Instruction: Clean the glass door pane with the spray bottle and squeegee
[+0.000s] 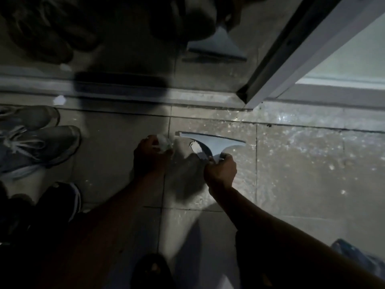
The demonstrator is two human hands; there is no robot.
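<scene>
**Squeegee low on the glass, cloth beside it**

The glass door pane (129, 49) fills the upper part of the view and meets the tiled floor (302, 163) at its bottom rail; it mirrors the scene below, a dim reflection of the tool showing near the top. At the right, a pale door frame (291, 59) slants down to the floor. Grey laced sneakers (35, 142) sit at the left edge, with a dark shoe (60, 201) nearer the camera.

The squeegee (212, 142) is low near the foot of the pane, its wide blade edge pointing away from the person and level with the floor joint. The right hand (220, 172) grasps its handle, fingers wrapped round it. Just beside the blade's left end, the left hand (150, 155) clutches a crumpled pale cloth (165, 142), fingers curled over it. Whether blade or cloth touches the glass cannot be told in the dim light.
</scene>
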